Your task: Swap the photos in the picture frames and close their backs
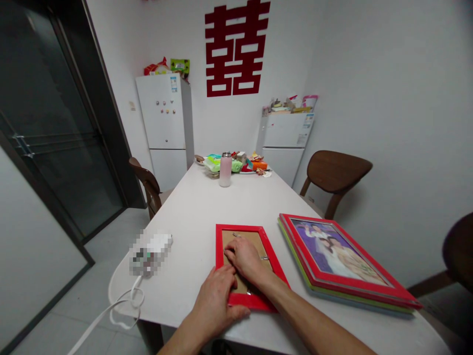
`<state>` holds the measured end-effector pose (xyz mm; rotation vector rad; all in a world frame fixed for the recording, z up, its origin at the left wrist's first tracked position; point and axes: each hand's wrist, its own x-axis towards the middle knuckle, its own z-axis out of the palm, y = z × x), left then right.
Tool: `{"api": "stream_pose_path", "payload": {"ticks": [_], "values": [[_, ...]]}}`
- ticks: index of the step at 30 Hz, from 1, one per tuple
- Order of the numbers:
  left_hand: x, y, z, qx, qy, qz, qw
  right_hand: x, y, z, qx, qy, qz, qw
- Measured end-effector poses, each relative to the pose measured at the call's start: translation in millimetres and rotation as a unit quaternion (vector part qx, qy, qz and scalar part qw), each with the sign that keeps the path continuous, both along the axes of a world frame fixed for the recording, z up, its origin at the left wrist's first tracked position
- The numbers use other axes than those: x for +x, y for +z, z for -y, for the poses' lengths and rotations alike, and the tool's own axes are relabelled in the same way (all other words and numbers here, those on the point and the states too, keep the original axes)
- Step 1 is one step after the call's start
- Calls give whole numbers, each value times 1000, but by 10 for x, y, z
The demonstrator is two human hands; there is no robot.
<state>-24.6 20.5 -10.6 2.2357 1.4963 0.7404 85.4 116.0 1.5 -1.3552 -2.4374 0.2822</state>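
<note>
The frame lies face-down on the counter, left hand holding its near-left corner, right hand with fingers bunched at its backing (pinching something? can't tell). Beyond the frame, a cutout reads 囍.

A pink bottle stands on the white table, near a fridge

You're in home, dining area by look of it. Signs, set by your table: brown chairs along both sides; two white fridges beyond far end, magnets on left one; red double-happiness cutout on wall past far end; pink bottle, bright packets near far end.
</note>
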Motion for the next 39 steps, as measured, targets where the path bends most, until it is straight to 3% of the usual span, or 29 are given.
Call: {"api": "stream_pose_path", "payload": {"ticks": [9,22,28,33,35,36,38,39], "values": [[-4,-16,-5,-5,4,-2,1000,49,-81,-53,14,10,-16,1000],[-5,4,-3,-17,5,-3,1000,123,-212,-633,-35,-213,-78,973],[115,-28,43,-26,23,-21,999,169,-121,-619,-25,-203,-156,966],[56,97,36,-13,49,46,998,550,88,-384,4,-167,-267,949],[-19,184,14,-6,73,111,991,718,153,-204,5,-194,-340,920],[-44,225,2,-3,85,152,985,767,169,-95,-15,-210,-397,893],[-37,288,-14,-3,99,253,962,759,166,146,-119,-223,-548,797],[3,308,-17,-7,93,314,945,702,151,267,-195,-191,-606,747]]}}
